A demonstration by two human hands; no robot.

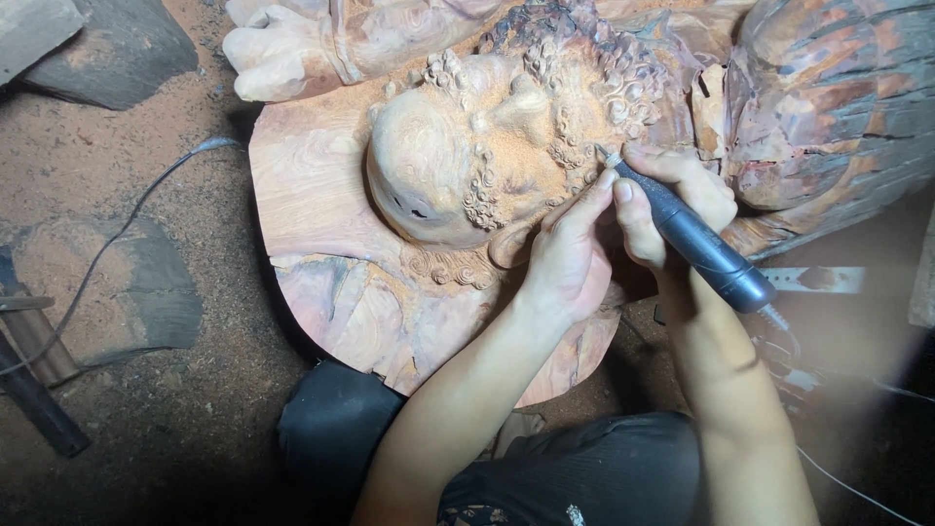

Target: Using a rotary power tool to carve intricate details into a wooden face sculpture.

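tool tip [606, 156] hidden in sawdust, carving [467, 166] cropped at top edge

Operator body, head view. Left hand [565, 258]: bare, no glove, no ring or watch visible. Fingers slim; nails short, pale. Right hand [672, 200]: bare, no glove; nails short, one thumbnail visible, pale. Both forearms bare to approx. the elbow, no sleeves, no wristbands, no markings. Fine light dust on knuckles and finger backs. Lower body: dark grey/black garment [594, 477] over the lap, fabric creased, slightly glossy. Small pale pattern or fleck at the garment's lower edge; detail too small to ID. Upper-body clothing not in frame.
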